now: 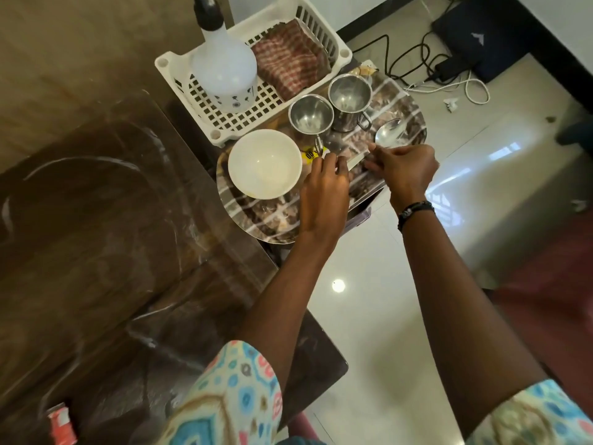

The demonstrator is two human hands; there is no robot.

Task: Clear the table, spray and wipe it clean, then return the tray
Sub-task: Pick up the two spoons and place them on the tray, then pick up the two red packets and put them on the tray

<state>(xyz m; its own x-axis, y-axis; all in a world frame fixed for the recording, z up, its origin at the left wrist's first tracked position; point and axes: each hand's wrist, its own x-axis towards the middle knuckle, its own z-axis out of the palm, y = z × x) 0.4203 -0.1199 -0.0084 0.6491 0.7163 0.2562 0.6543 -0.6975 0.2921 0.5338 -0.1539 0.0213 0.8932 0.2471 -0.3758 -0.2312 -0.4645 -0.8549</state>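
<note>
I count two steel cups (310, 115) (349, 91), one bowl (264, 163), one spoon (390, 133), one tray (272, 226), one basket (173, 67), one bottle (223, 69), one cloth (290, 64).

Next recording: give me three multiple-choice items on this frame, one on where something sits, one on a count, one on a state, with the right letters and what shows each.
1. Where is the spray bottle?
A. in the white basket
B. on the tray
C. on the floor

2. How many steel cups stand on the tray?
A. one
B. two
C. four

3. What is the right hand doing?
A. hanging idle
B. pressing flat on the table
C. holding a spoon

Answers:
1. A: the bottle stands in the basket beside the folded checked cloth.
2. B: a near cup and a far cup stand side by side behind the white bowl.
3. C: its fingers are curled on the spoon's handle over the tray, with the left hand close beside it.
</note>
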